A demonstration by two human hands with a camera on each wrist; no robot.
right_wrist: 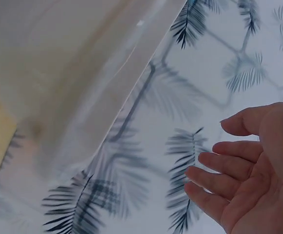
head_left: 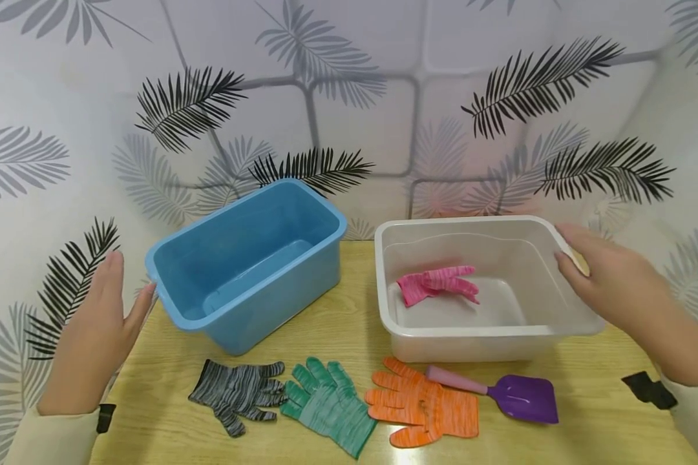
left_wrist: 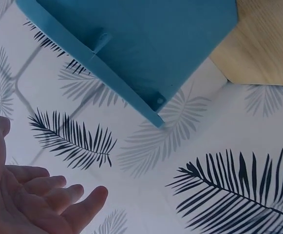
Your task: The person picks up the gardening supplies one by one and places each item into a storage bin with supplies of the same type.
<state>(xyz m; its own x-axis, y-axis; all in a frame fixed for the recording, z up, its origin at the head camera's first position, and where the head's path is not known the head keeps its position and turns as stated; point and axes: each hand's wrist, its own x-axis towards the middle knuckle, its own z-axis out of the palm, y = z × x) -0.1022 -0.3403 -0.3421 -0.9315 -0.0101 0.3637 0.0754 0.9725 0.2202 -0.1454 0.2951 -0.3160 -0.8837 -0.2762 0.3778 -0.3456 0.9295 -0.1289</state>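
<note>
My left hand [head_left: 95,326] is held just off the left end of a blue plastic bin [head_left: 279,294], its fingers extended. In the left wrist view there is a gap between that hand [left_wrist: 39,202] and the bin's rim. Beside the right rim of a whitish plastic bin [head_left: 459,345] is my right hand [head_left: 622,274]. The right wrist view shows this hand [right_wrist: 238,180] with relaxed fingers, holding nothing and apart from the bin wall. A pink glove [head_left: 439,284] lies inside the whitish bin. The blue bin's visible inside holds nothing.
Along the front of the wooden table [head_left: 151,413] lie a grey-black striped glove [head_left: 238,391], a green glove [head_left: 328,403] and an orange glove [head_left: 419,403]. A purple scoop [head_left: 523,397] has its pink handle over the orange glove. Leaf-patterned covering [head_left: 372,129] rises behind the bins.
</note>
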